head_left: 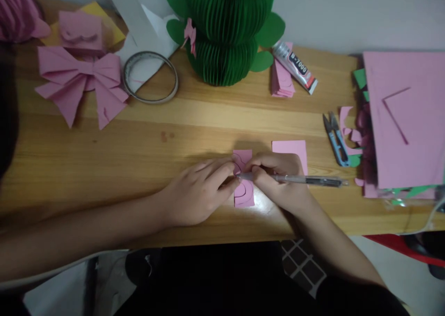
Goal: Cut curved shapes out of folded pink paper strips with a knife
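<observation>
My right hand (281, 179) is closed around a pen (295, 180) with a clear grey barrel. Its tip touches a small pink paper strip (244, 196) that carries dark curved lines. From the left, my left hand (203, 190) rests on the table, fingers and thumb drawn together on the strip's left edge, holding it down. Partly under my right hand lies a larger pink paper piece (295, 150). The strip's middle is hidden by my fingers and the pen tip.
Thread snips (336, 139) and paper scraps (347, 132) lie right, beside a stack of pink sheets (403, 163). Behind are a glue tube (295, 67), folded pink pieces (282, 81), a green honeycomb paper decoration (222, 51), a tape roll (175, 81) and a pink paper bow (83, 74).
</observation>
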Motion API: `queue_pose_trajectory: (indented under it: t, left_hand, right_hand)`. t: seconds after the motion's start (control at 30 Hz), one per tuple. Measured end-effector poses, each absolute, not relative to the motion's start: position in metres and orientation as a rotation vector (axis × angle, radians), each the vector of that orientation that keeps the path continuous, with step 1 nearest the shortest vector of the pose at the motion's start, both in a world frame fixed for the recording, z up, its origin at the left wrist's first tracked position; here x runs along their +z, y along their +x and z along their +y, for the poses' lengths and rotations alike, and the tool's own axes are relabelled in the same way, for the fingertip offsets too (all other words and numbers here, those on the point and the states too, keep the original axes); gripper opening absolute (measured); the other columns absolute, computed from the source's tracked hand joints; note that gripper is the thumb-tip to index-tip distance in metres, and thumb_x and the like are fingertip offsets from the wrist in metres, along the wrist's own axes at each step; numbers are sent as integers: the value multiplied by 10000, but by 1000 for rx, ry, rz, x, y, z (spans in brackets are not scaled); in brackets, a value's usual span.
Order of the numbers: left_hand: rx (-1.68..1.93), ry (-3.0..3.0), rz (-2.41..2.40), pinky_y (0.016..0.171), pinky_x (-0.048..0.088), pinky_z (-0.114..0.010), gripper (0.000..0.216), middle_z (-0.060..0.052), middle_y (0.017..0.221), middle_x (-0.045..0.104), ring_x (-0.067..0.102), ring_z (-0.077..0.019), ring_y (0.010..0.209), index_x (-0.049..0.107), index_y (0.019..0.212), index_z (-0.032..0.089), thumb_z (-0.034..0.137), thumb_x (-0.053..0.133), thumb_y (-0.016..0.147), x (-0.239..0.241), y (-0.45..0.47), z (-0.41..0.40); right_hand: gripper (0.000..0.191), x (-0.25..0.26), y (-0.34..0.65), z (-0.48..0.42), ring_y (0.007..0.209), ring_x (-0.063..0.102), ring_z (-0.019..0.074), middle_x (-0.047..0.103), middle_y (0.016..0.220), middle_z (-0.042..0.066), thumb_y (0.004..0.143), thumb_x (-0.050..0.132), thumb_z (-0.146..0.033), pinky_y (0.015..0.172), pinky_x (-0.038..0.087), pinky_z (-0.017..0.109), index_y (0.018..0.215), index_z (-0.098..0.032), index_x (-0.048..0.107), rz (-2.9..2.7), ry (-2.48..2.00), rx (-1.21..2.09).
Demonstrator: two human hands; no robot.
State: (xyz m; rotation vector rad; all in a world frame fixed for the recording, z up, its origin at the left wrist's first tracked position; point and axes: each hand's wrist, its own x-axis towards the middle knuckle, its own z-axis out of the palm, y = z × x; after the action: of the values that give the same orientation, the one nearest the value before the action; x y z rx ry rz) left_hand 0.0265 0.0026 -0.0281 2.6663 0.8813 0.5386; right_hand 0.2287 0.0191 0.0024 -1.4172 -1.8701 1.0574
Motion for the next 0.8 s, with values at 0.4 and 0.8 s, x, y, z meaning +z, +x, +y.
queue_pose_trajectory:
  t: [0.4, 0.8]
  left_hand:
    - [593, 2669, 960, 858, 582, -333, 299, -74, 1007, 727, 708, -207, 994, 623, 1071, 128, 224, 340, 1068, -25, 30, 3]
    - [585, 2534, 1022, 952, 564, -321, 290, -89, 1075, 744, 699, -196, 1087, 573, 1113, 124, 287, 336, 1080, -24, 33, 4]
  right_hand:
    - [235, -1, 230, 19, 443, 489, 68, 587, 490, -37, 750, 491, -141, 437, 354, 195, 584, -171, 656, -1852, -1409, 1054]
    - [270, -3, 234, 20, 471, 550, 93, 646, 532, -14, 754, 463, -118, 463, 401, 211, 588, -174, 670, -1830, -1437, 1010]
